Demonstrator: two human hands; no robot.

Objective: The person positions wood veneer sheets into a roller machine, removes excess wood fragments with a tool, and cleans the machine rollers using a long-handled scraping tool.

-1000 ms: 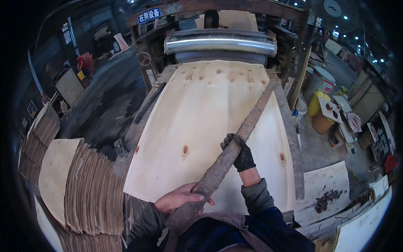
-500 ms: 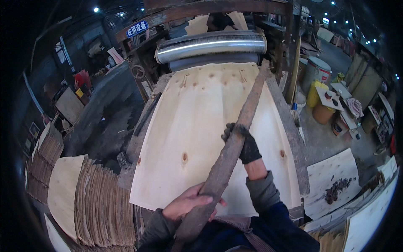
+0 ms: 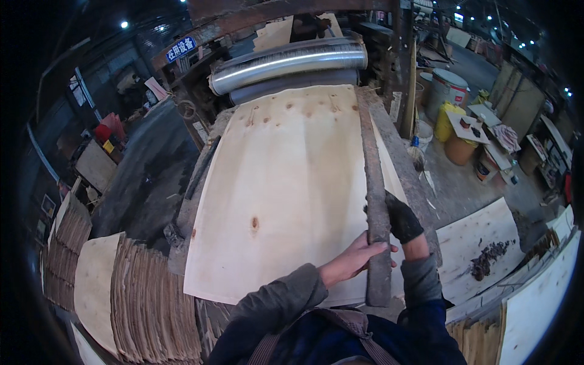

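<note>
A long, rough brown bar (image 3: 373, 158), its material hard to tell, runs along the right side of a pale, knotty wood veneer sheet (image 3: 274, 176). My bare left hand (image 3: 354, 260) grips it near the close end, thumb on top and fingertips showing on the far side. Farther up, my right hand (image 3: 403, 220) in a dark glove is wrapped round the bar from its right side; the bar hides part of its fingers. The bar's far end reaches the sheet's far right corner, close to a shiny metal roller (image 3: 292, 67).
Behind the rollers a person (image 3: 311, 25) in dark clothing is partly seen. Stacked veneer sheets (image 3: 152, 298) stand at lower left. On the right are a yellow-brown bucket (image 3: 459, 149), a large drum (image 3: 447, 91) and a veneer sheet (image 3: 480, 243) with dark scraps on it.
The bar has swung from a diagonal across the sheet to nearly lengthwise on its right side. Both hands have moved right with it, and the right hand has come nearer to me.
</note>
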